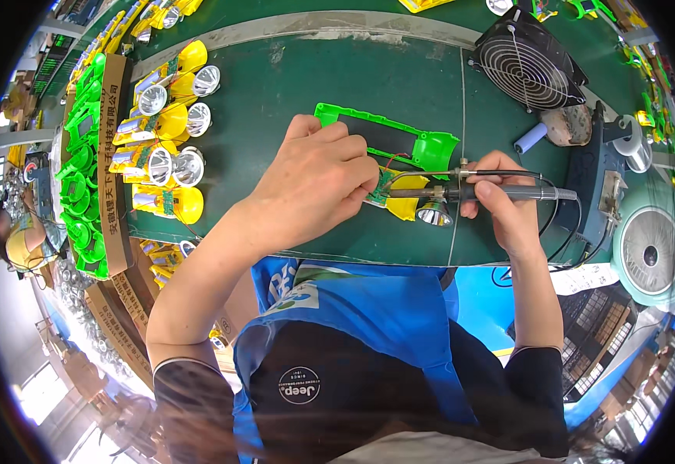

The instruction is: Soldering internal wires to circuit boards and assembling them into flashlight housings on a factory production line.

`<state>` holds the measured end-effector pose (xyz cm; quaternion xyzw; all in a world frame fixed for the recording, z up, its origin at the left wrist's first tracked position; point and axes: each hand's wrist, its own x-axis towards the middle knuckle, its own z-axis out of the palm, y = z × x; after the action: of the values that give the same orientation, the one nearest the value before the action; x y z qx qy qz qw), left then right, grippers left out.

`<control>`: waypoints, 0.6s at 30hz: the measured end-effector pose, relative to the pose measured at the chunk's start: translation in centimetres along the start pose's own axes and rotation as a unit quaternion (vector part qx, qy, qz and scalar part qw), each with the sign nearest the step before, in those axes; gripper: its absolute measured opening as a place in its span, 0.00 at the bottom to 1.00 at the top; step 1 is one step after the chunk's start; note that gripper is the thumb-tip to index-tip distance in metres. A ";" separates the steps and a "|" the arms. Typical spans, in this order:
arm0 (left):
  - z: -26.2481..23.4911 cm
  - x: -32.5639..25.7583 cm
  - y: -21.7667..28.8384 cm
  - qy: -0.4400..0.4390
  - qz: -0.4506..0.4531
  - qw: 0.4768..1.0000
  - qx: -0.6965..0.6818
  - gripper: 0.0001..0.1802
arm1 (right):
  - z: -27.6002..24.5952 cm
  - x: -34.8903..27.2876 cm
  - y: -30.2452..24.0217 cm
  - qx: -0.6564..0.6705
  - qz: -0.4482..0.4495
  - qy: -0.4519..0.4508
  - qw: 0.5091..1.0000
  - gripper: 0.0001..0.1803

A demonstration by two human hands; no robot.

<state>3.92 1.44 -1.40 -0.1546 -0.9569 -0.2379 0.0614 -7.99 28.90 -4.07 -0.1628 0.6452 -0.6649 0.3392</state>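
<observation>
My right hand point(504, 205) grips a soldering iron point(534, 192) with a thin metal feed tube along it. The iron's tip points left, to the circuit board of a yellow lamp assembly point(405, 207) near the table's front edge. A shiny reflector point(435, 215) sits at that assembly's right end. My left hand point(314, 182) is closed over the assembly's left part, fingertips pressed together by the board. What they pinch is hidden. Just beyond lies a bright green plastic housing point(438, 151), with a thin red wire between it and the board.
Several yellow lamp assemblies point(171, 121) with reflectors line the table's left side, beside a cardboard box point(113, 155) of green housings. At the right stand a black fan point(524, 66), a blue cylindrical cell point(531, 138), a soldering unit point(585, 185) with a solder spool and a pale green round fan point(650, 255).
</observation>
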 end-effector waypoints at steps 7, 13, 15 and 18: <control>-0.3 0.7 0.2 -0.004 0.000 1.000 -0.004 0.09 | 0.3 0.0 -0.1 -0.006 0.016 -0.013 1.000 0.15; 0.1 0.4 0.0 0.010 0.003 1.000 0.003 0.11 | 0.1 -0.1 0.0 -0.028 -0.019 -0.032 0.999 0.12; 0.2 0.4 0.1 0.017 0.007 1.000 0.013 0.11 | -0.1 -0.2 0.1 -0.054 -0.043 -0.046 0.997 0.12; 0.2 0.6 0.2 0.022 0.005 1.000 0.015 0.12 | -0.6 -0.5 0.4 -0.040 -0.056 -0.026 0.997 0.12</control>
<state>3.42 1.81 -1.37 -0.1536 -0.9580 -0.2263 0.0861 -7.90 29.67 -4.46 -0.2300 0.6519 -0.6521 0.3114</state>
